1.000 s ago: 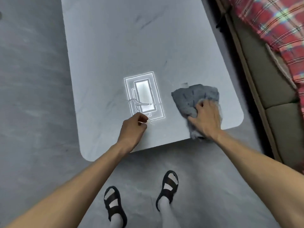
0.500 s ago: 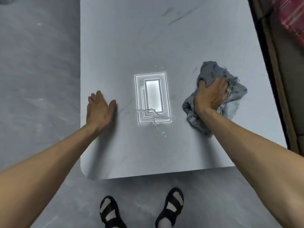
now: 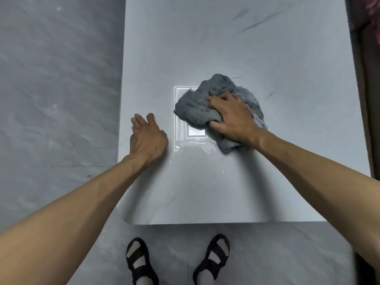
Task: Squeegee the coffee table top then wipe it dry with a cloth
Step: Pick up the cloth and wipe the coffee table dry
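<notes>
The coffee table (image 3: 246, 182) has a pale grey marbled top that fills the middle of the view. A crumpled grey-blue cloth (image 3: 197, 108) lies on it near the centre, and my right hand (image 3: 232, 118) presses down on it, fingers gripping its folds. The cloth partly covers a bright rectangular light reflection (image 3: 181, 136), where a thin streak of water glistens along the lower edge. My left hand (image 3: 147, 138) rests flat on the table to the left of the cloth, fingers spread, holding nothing. No squeegee is in view.
Grey marbled floor (image 3: 57, 99) runs along the table's left side and in front. My feet in black sandals (image 3: 139, 262) stand just below the near edge. A dark sofa edge with red fabric (image 3: 372, 23) borders the right.
My right hand has swept the cloth leftward from the right part of the table over the bright reflection. My left hand shifted slightly right and stays flat on the top.
</notes>
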